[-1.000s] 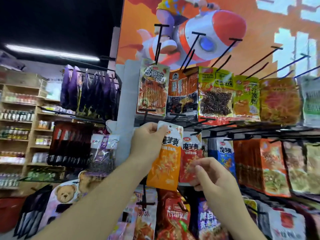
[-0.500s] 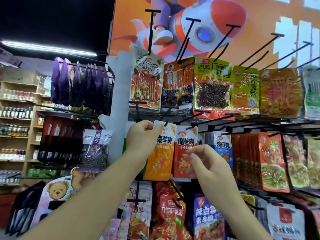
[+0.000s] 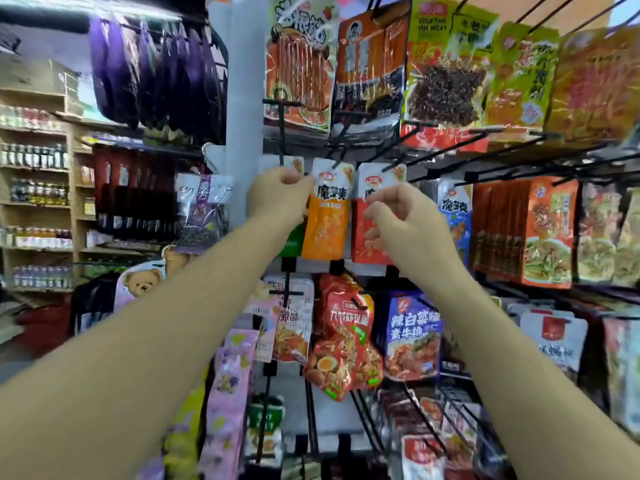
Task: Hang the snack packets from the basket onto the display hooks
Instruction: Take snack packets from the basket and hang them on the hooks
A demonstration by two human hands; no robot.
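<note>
- A display rack of black wire hooks (image 3: 446, 152) is crowded with hanging packets; its top row is cut off by the frame edge.
- Wooden shelves of bottles (image 3: 34, 188) at far left are blurred.
- A slim orange-and-white snack packet (image 3: 325, 223) is pinched at its upper left edge by the left hand (image 3: 277, 195), with its top raised to a hook tip; whether it is threaded cannot be told.
- A matching red-and-white packet (image 3: 360, 252) just beside it is partly hidden by the right hand (image 3: 401, 223); whether those curled fingers grip it cannot be told.
</note>
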